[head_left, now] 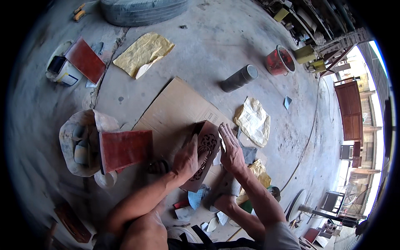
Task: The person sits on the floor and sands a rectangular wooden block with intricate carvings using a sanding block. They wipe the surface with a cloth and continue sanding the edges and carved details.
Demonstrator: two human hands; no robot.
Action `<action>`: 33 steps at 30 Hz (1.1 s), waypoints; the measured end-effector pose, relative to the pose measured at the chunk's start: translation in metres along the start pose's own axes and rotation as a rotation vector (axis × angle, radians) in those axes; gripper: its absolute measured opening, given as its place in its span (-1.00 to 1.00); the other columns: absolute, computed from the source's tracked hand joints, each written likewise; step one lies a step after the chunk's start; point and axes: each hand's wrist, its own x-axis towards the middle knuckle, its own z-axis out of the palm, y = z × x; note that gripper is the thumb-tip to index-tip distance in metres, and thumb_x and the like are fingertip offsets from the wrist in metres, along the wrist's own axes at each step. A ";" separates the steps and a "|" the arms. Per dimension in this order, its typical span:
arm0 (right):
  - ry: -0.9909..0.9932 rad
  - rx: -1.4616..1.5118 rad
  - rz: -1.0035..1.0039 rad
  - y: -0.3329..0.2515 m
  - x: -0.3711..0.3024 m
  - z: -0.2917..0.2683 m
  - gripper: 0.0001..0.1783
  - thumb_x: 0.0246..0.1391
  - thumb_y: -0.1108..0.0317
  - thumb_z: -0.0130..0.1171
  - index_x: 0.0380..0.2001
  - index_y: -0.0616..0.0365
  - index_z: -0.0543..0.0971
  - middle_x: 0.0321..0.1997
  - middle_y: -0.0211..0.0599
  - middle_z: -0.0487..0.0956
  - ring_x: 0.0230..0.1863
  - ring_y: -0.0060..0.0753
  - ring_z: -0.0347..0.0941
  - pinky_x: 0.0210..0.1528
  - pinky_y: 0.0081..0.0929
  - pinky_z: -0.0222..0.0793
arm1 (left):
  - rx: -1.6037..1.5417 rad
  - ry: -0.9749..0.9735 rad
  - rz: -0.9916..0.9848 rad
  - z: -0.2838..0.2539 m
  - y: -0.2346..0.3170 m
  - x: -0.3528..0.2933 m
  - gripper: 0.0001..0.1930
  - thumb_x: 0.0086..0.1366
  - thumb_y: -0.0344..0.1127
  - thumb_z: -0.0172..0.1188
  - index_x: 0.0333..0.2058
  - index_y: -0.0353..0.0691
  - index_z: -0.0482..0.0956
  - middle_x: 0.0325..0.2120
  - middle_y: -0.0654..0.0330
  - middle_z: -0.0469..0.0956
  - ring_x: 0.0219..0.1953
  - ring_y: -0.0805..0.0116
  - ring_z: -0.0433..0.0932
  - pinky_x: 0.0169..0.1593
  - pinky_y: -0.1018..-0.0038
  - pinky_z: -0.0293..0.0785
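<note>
A dark reddish-brown wooden box (211, 134) with carved openwork scrolls on its face lies tilted in front of me, over a flat sheet of cardboard (171, 106). My left hand (186, 159) grips its left side, the thumb across the carved face and the fingers toward the far edge. Along the box's right edge rests my right hand (231, 151), fingers stretched out and close together. A pale sliver shows by that palm; whether it is a sheet under the hand is unclear. Pieces of worn blue-grey sandpaper (195, 199) lie near the box's lower end.
Left of the cardboard, a red-brown panel (127, 150) leans on a dusty container (66, 143) of cans. Another panel (85, 60) rests on a white bucket (62, 78). Crumpled yellow paper (143, 54), a grey cylinder (239, 78), a red-stained bucket (280, 61) and a tire (143, 12) stand farther off.
</note>
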 end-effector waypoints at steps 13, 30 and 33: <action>-0.031 -0.146 0.039 -0.013 0.024 0.033 -0.23 0.11 0.49 0.04 0.43 0.32 0.25 0.54 0.17 0.23 0.59 0.08 0.08 0.60 -0.08 -0.02 | -0.063 -0.213 -0.154 -0.002 0.002 -0.001 -0.14 0.36 -0.01 0.28 0.38 -0.52 0.14 0.16 -0.36 0.48 0.01 -0.24 0.64 -0.02 0.11 0.65; 0.048 -0.102 0.096 -0.015 0.021 0.042 -0.20 0.06 0.52 0.08 0.43 0.32 0.25 0.53 0.18 0.24 0.59 0.08 0.08 0.59 -0.06 0.00 | 0.030 -0.106 -0.080 -0.002 0.001 0.000 -0.10 0.33 0.06 0.33 0.39 -0.46 0.15 -0.02 -0.24 0.60 -0.29 -0.13 0.69 -0.30 0.14 0.65; 0.083 -0.086 -0.022 -0.009 0.036 0.055 -0.15 0.02 0.56 0.08 0.46 0.31 0.21 0.56 0.14 0.20 0.61 0.04 0.05 0.62 -0.07 -0.05 | -0.038 -0.193 -0.120 0.002 0.005 -0.003 -0.13 0.35 0.05 0.30 0.39 -0.44 0.16 0.09 -0.25 0.55 -0.20 -0.15 0.68 -0.23 0.12 0.67</action>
